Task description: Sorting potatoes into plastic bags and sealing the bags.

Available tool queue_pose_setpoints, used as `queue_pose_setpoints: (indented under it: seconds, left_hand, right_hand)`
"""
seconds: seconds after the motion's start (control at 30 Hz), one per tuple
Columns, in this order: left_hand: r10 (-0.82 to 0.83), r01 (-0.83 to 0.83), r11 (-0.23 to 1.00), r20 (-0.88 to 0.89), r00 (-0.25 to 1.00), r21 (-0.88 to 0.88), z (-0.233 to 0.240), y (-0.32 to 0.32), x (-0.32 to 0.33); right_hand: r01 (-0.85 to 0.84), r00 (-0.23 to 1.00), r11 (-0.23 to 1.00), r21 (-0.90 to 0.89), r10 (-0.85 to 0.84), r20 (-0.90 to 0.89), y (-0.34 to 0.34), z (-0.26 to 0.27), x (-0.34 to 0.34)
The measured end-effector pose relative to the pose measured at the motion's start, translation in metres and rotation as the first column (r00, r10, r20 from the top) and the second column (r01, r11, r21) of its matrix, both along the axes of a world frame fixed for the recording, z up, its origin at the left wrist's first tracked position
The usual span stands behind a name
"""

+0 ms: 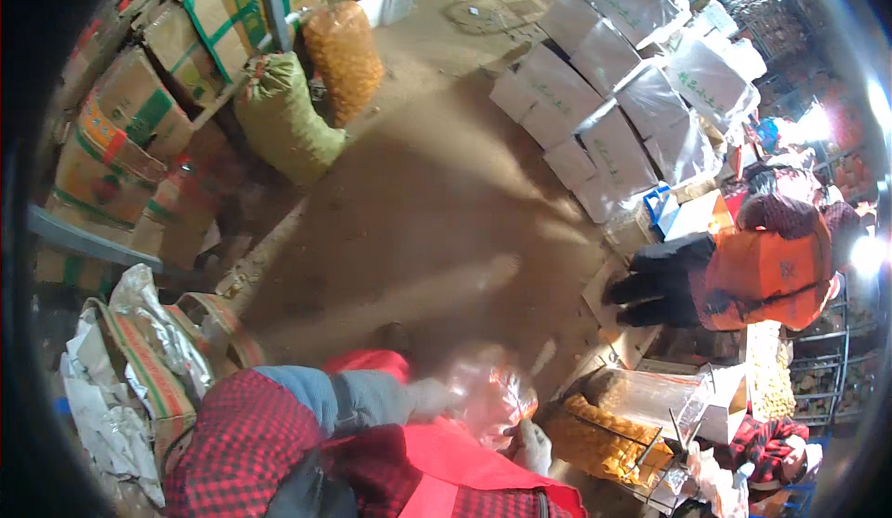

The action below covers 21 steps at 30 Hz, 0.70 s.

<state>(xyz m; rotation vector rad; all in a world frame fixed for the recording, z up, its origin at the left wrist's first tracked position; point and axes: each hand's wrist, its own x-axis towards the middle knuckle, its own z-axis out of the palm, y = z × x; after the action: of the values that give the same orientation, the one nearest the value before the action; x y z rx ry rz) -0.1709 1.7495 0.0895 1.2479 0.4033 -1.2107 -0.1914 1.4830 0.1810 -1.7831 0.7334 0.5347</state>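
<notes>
A crinkled clear plastic bag [491, 396] with orange-red print is stretched between my hands, low in the view. My left hand [435, 398], in a grey glove and blurred, grips its left side; the fingertips are lost in the blur. At the bag's lower right edge, my right hand [533, 446], also gloved in grey, pinches the plastic. A red apron [460, 448] over a red-and-black checked garment lies just below the bag. What the bag holds, if anything, cannot be made out.
To the right stand an open sack of yellowish produce [606, 441] and a person in an orange vest [773, 274]. White cartons [592, 114] are stacked beyond. Full sacks [286, 121] and printed cardboard boxes [132, 121] line the left, above crumpled packaging [132, 392]. Bare floor [418, 225] lies between.
</notes>
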Motion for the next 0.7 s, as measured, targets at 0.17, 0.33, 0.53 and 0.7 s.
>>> queue_pose_setpoints:
  seconds: [0.17, 0.33, 0.53, 0.7]
  left_hand:
    - [0.22, -0.244, 0.963, 0.186, 0.958, 0.118, 0.067, 0.081, -0.011]
    - [0.528, -0.597, 0.774, 0.304, 0.793, 0.212, 0.074, 0.092, 0.014]
    - [0.932, -0.859, 0.347, -0.033, 0.362, 0.376, 0.068, 0.081, 0.061]
    - [0.989, -0.953, 0.148, -0.027, 0.146, 0.262, 0.034, 0.038, 0.142]
  right_hand:
    - [-0.3, 0.937, 0.935, 0.187, 0.326, -0.127, 0.074, 0.054, 0.103]
    - [-0.556, 0.782, 0.753, 0.353, 0.617, -0.085, 0.132, 0.014, 0.213]
    - [-0.831, 0.312, 0.316, 0.458, 0.946, -0.088, 0.227, 0.003, 0.355]
    - [-0.83, 0.071, 0.051, 0.555, 0.997, 0.015, 0.205, -0.026, 0.48]
